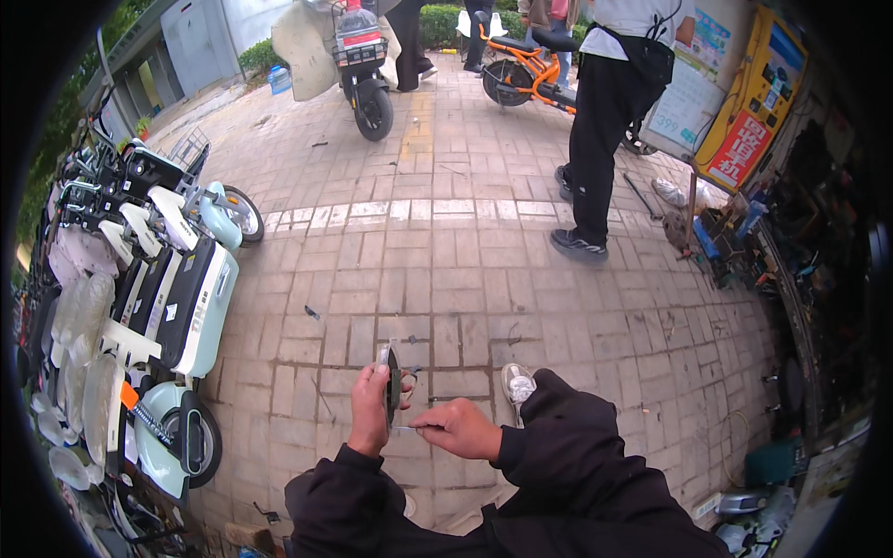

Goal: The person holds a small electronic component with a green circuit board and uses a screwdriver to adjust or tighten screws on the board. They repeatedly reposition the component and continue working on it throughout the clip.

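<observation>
My left hand (370, 400) is closed round a thin, dark, rounded part (393, 379) with a pale edge. It is held upright, nearly edge-on, so its kind is unclear. A short wire-like or light-coloured piece (409, 381) shows at its right side, partly hidden by fingertips. My right hand (462, 430) pinches a slim metal tool (406, 428), whose thin shaft points left at the lower end of the dark part. Whether the tip touches the part cannot be made out. The tool's handle end is covered by my fingers.
Brick paving (437, 307) lies below my hands. Parked electric scooters (181, 307) line the left side. A person in black trousers (595, 139) stands ahead right, near an orange bike (530, 70). Another scooter (363, 84) faces me. Tools and parts (730, 228) crowd the right edge.
</observation>
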The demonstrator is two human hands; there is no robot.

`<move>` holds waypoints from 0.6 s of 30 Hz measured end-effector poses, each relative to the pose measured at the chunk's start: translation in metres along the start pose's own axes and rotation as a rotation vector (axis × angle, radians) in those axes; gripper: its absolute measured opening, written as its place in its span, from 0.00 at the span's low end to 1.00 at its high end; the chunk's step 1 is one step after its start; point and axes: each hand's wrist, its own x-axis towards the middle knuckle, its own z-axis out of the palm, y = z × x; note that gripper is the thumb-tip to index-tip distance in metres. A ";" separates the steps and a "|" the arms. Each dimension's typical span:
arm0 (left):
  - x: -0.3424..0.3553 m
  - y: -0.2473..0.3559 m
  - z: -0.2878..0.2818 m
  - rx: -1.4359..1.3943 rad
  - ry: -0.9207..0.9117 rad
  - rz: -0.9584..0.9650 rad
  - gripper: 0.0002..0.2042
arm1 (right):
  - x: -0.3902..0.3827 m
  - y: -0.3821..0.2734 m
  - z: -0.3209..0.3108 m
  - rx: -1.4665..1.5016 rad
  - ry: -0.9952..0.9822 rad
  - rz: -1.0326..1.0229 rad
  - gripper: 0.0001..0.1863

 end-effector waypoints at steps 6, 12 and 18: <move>0.000 0.001 -0.001 -0.024 -0.008 -0.006 0.19 | 0.002 -0.001 -0.002 0.097 -0.024 0.076 0.08; 0.000 -0.001 -0.002 -0.028 -0.007 -0.035 0.20 | -0.001 -0.005 -0.001 -0.190 -0.029 -0.087 0.09; 0.000 -0.002 0.003 -0.018 -0.034 0.041 0.20 | 0.003 0.005 0.002 0.364 -0.141 0.415 0.11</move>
